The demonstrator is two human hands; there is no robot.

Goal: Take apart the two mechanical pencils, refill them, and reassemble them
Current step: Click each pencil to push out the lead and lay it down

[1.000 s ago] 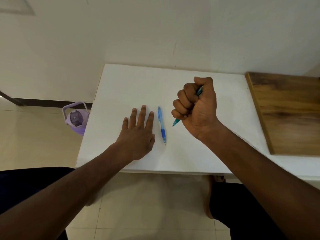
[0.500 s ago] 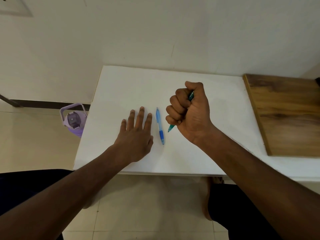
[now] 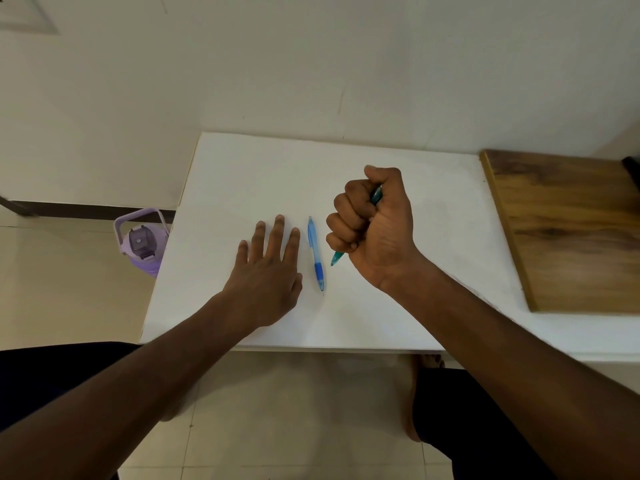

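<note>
Fist (image 3: 375, 230) tight around teal pencil (image 3: 337, 258)

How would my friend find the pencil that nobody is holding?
Look at the white table by the wall, then at the flat left hand resting on it. Just beside that hand, between it and the right hand, lies the blue pencil. It is alone on the table, while the green pencil sits inside the closed fist.

Right hand (image 3: 375, 230) fisted around teal pencil (image 3: 336, 258), left hand (image 3: 268, 275) flat beside blue pencil (image 3: 316, 254), white table (image 3: 433, 188)
</note>
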